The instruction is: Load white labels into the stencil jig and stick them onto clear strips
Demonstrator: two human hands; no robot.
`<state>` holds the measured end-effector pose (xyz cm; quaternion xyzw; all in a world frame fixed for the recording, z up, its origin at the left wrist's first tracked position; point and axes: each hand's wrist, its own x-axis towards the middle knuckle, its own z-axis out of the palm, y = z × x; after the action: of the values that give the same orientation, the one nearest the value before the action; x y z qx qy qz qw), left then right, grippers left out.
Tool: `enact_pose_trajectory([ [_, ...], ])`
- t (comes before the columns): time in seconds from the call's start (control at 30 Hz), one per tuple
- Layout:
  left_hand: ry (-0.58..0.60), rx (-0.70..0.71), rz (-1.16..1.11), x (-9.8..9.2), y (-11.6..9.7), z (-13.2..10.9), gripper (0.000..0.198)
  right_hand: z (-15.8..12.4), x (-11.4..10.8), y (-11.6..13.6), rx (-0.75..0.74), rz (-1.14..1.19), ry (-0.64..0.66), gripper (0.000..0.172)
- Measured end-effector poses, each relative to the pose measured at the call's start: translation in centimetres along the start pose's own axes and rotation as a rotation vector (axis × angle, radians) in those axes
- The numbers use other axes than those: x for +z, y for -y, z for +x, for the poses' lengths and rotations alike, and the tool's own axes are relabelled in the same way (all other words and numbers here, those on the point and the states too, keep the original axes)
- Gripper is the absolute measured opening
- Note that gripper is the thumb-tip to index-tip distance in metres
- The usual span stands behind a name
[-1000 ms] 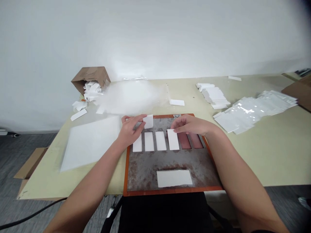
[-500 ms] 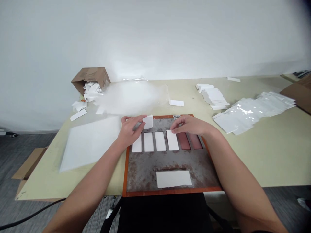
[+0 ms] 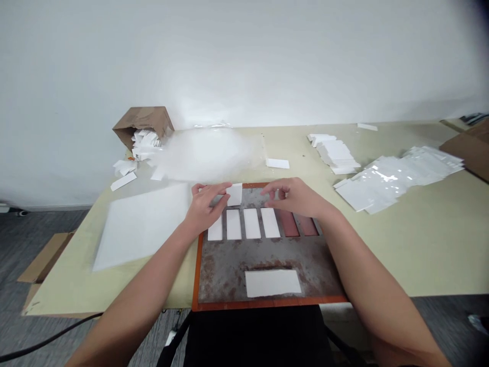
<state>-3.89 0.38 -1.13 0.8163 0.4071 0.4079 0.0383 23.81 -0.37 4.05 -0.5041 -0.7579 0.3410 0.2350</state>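
A grey board with an orange-brown edge (image 3: 237, 265) lies before me, with a row of rectangular slots. White cards fill the slots on the left, among them one card (image 3: 270, 223) in the fourth slot. Two slots at the right show a reddish bottom (image 3: 290, 225). My left hand (image 3: 206, 205) is closed, pinching white cards (image 3: 234, 194) between thumb and fingers above the board's upper left. Just above the fourth card is my right hand (image 3: 288, 196), its thumb and fingers apart with nothing between them. A pale rectangular strip (image 3: 273, 283) sits near the board's front edge.
A tipped cardboard box (image 3: 147, 120) spills white pieces at the back left. Large translucent sheets (image 3: 141, 224) lie left of the board. At right are a fanned stack of white cards (image 3: 338, 154) and clear plastic sleeves (image 3: 397, 178). One white card (image 3: 277, 163) lies behind the board.
The fourth white card, held at its top by my right hand before, now lies in its slot. My right hand has let go and its fingers have opened. The left hand is nearly still.
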Motion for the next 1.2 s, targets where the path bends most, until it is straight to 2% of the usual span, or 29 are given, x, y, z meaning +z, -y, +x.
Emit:
enact_pose_trajectory([
  [0.1, 0.018, 0.04, 0.004, 0.0, -0.2, 0.0, 0.021, 0.0, 1.3, 0.8, -0.204, -0.014, -0.146, 0.027],
  [0.2, 0.042, 0.074, 0.02, -0.2, -0.5, 0.0, 0.021, -0.1, 2.4, 1.4, -0.404, -0.155, -0.2, 0.033],
  [0.33, 0.066, 0.067, 0.004, -0.4, -0.6, 0.0, 0.022, -0.2, 3.1, 1.3, -0.461, -0.372, -0.181, 0.039],
  [0.43, 0.075, 0.066, -0.019, -0.5, -0.7, 0.0, 0.026, -0.2, 3.2, 1.2, -0.466, -0.435, -0.194, 0.038],
  [0.6, 0.094, 0.076, -0.057, -0.8, -0.7, 0.0, 0.028, -0.1, 3.3, 1.5, -0.421, -0.331, -0.207, 0.03],
  [0.77, 0.126, 0.047, -0.078, -0.9, -0.7, 0.1, 0.026, 0.0, 3.5, 1.7, -0.389, -0.139, -0.253, 0.008],
  [0.87, 0.087, 0.038, -0.042, -0.6, -0.6, 0.1, 0.023, -0.1, 2.5, 1.6, -0.315, 0.024, -0.241, 0.01],
  [0.97, 0.082, 0.022, -0.012, -0.3, -0.4, -0.1, 0.023, -0.8, -0.1, 1.1, -0.136, 0.219, -0.248, 0.025],
  [1.0, 0.088, 0.013, -0.007, -0.2, -0.4, -0.1, 0.023, -1.1, -1.2, 0.7, -0.063, 0.27, -0.204, 0.027],
  [1.1, 0.085, -0.001, -0.008, -0.1, -0.3, -0.2, 0.024, -1.9, -4.2, -0.6, 0.126, 0.297, 0.055, 0.029],
  [1.2, 0.068, 0.015, -0.028, -0.2, -0.2, -0.1, 0.026, -2.0, -5.7, -1.8, 0.245, 0.214, 0.23, 0.025],
])
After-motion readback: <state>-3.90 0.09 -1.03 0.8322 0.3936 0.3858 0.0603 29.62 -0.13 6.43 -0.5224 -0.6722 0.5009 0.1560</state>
